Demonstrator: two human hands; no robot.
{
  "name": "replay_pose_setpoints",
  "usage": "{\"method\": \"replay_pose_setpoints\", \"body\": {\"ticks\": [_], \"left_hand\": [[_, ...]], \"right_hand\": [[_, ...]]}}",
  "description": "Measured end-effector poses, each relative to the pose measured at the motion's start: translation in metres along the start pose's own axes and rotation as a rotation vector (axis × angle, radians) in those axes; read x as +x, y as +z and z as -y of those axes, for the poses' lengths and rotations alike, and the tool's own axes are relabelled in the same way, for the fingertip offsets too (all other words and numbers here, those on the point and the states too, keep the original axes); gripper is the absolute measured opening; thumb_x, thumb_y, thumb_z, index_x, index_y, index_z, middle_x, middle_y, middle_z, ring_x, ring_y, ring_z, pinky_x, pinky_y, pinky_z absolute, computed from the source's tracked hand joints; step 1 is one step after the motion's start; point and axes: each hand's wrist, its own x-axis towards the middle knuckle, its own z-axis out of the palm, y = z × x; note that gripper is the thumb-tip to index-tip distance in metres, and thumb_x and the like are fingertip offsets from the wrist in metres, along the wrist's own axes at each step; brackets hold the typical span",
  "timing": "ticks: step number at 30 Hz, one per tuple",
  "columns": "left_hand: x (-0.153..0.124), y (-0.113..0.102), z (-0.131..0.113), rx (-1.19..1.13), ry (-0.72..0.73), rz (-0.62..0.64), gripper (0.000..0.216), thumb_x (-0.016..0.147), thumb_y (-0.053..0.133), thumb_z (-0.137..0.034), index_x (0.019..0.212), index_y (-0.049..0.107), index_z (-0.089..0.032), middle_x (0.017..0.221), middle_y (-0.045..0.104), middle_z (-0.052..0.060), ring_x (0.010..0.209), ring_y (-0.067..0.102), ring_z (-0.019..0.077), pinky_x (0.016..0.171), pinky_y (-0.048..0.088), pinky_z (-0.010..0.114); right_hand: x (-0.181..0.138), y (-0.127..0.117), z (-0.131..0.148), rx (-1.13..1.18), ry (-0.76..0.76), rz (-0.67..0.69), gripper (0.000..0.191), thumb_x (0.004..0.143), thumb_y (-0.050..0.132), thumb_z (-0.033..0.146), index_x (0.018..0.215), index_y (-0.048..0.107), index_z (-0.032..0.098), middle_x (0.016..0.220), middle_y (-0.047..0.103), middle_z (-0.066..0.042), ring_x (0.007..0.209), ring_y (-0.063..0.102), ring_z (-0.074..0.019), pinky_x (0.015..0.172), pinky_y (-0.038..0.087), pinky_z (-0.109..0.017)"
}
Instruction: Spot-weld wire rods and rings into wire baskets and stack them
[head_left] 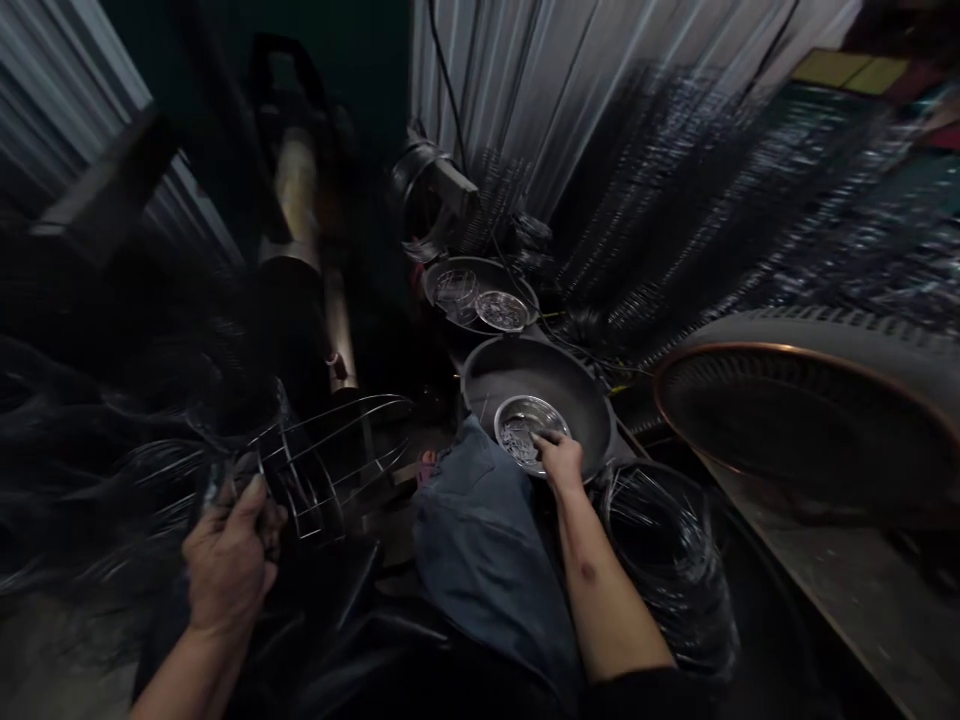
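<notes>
On the left, my left hand [229,555] is closed around the end of a curved wire frame [315,470] made of thin bent metal rods. My right hand [561,460] reaches into a shiny metal bowl [534,405], its dark fingertips together among small metal pieces [517,438]. Whatever is between those fingertips is too small to make out. The bowl sits inside a wide dark round pan [581,380]. My knee, in blue trousers [472,520], is close beside the pan.
Behind stands a second pan [480,265] holding wire pieces and another metal bowl [501,310]. Coiled wire [675,560] lies right of my forearm, near a large round fan-like guard [810,410]. Stacked wire parts [675,190] lean by the corrugated wall [510,70]. A machine [296,190] stands left.
</notes>
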Motion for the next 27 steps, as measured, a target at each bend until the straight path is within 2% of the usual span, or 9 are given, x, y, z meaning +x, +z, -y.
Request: {"method": "replay_pose_setpoints", "body": {"ticks": [4,6,8,11,14,17,21,24,27], "left_hand": [[-0.004,-0.004,0.007,-0.049,0.062,0.064,0.045,0.069,0.073,-0.041,0.107,0.065,-0.018,0.048,0.041,-0.008,0.039,0.036,0.0062,0.037,0.031,0.016],[-0.007,-0.007,0.011,-0.085,0.095,0.095,0.050,0.070,0.073,-0.038,0.115,0.063,-0.019,0.048,0.042,-0.008,0.038,0.034,0.0057,0.037,0.030,0.015],[-0.008,-0.013,0.014,-0.114,0.117,0.111,0.054,0.070,0.073,-0.036,0.120,0.062,-0.021,0.050,0.043,-0.008,0.041,0.036,0.0058,0.038,0.029,0.015],[-0.007,-0.026,0.019,-0.127,0.134,0.107,0.057,0.070,0.075,-0.036,0.123,0.060,-0.023,0.055,0.045,-0.007,0.045,0.038,0.0060,0.042,0.032,0.016],[-0.003,-0.041,0.022,-0.111,0.170,0.074,0.055,0.071,0.074,-0.036,0.124,0.061,-0.024,0.057,0.044,-0.006,0.048,0.037,0.0065,0.047,0.035,0.018],[0.002,-0.051,0.025,-0.052,0.198,0.100,0.054,0.073,0.073,-0.037,0.125,0.060,-0.025,0.060,0.045,-0.005,0.051,0.039,0.0077,0.049,0.036,0.019],[0.006,-0.056,0.028,0.030,0.196,0.116,0.061,0.072,0.073,-0.042,0.128,0.058,-0.023,0.060,0.047,-0.005,0.051,0.039,0.0074,0.048,0.036,0.018],[0.009,-0.055,0.030,-0.077,0.047,0.147,0.064,0.069,0.075,-0.042,0.128,0.058,-0.024,0.067,0.054,-0.003,0.058,0.048,0.0075,0.055,0.042,0.016],[0.015,-0.056,0.030,-0.215,-0.119,0.145,0.062,0.064,0.077,-0.043,0.121,0.061,-0.023,0.090,0.063,0.001,0.076,0.058,0.0108,0.070,0.049,0.019]], "right_hand": [[-0.040,0.019,0.041,0.200,-0.060,0.214,0.023,0.084,0.063,0.034,0.094,0.069,0.014,0.086,0.068,-0.007,0.069,0.061,-0.0142,0.061,0.052,-0.028],[-0.059,0.032,0.067,0.448,-0.056,0.404,0.019,0.073,0.069,0.032,0.078,0.071,0.014,0.062,0.064,-0.002,0.049,0.053,-0.0109,0.046,0.043,-0.023],[-0.077,0.047,0.094,0.738,-0.012,0.544,0.019,0.064,0.072,0.031,0.069,0.069,0.013,0.050,0.056,0.003,0.039,0.046,-0.0077,0.039,0.034,-0.021],[-0.096,0.061,0.126,0.990,0.077,0.622,0.024,0.055,0.075,0.030,0.071,0.066,0.014,0.050,0.057,0.004,0.038,0.045,-0.0065,0.037,0.033,-0.020],[-0.106,0.064,0.140,1.081,0.161,0.727,0.032,0.051,0.079,0.030,0.074,0.064,0.013,0.055,0.062,0.002,0.038,0.048,-0.0073,0.037,0.035,-0.020],[-0.109,0.065,0.142,1.090,0.182,0.750,0.032,0.052,0.079,0.031,0.072,0.062,0.013,0.055,0.061,0.001,0.037,0.047,-0.0071,0.035,0.032,-0.019],[-0.112,0.070,0.147,1.107,0.189,0.684,0.025,0.057,0.075,0.029,0.070,0.059,0.014,0.053,0.059,0.002,0.037,0.046,-0.0070,0.036,0.031,-0.019],[-0.117,0.077,0.152,1.110,0.177,0.613,0.021,0.056,0.070,0.027,0.068,0.058,0.015,0.049,0.057,0.003,0.035,0.044,-0.0068,0.035,0.030,-0.018],[-0.121,0.081,0.152,1.081,0.133,0.547,0.018,0.056,0.067,0.027,0.066,0.059,0.015,0.048,0.055,0.004,0.035,0.043,-0.0063,0.035,0.030,-0.019]]}}
